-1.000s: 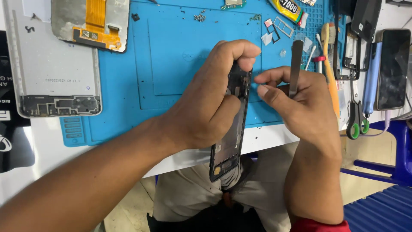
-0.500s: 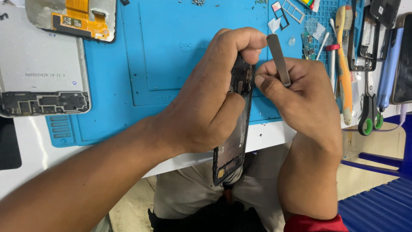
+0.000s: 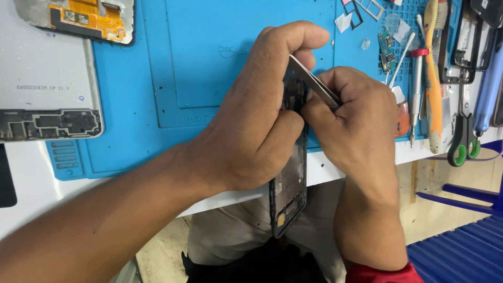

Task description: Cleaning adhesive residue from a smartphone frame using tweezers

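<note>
left hand (image 3: 257, 120) grips phone frame (image 3: 288, 194) | right hand (image 3: 356, 126) presses metal pry tool (image 3: 314, 83) against its edge

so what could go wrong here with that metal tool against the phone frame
The right hand presses a thin metal pry tool against the top edge of the phone frame, right beside the left hand's fingers; a slip might jab them. The frame is held on edge over the lap, off the blue mat, so it could drop if the left hand loosens. Hard levering might bend the thin frame.
</note>
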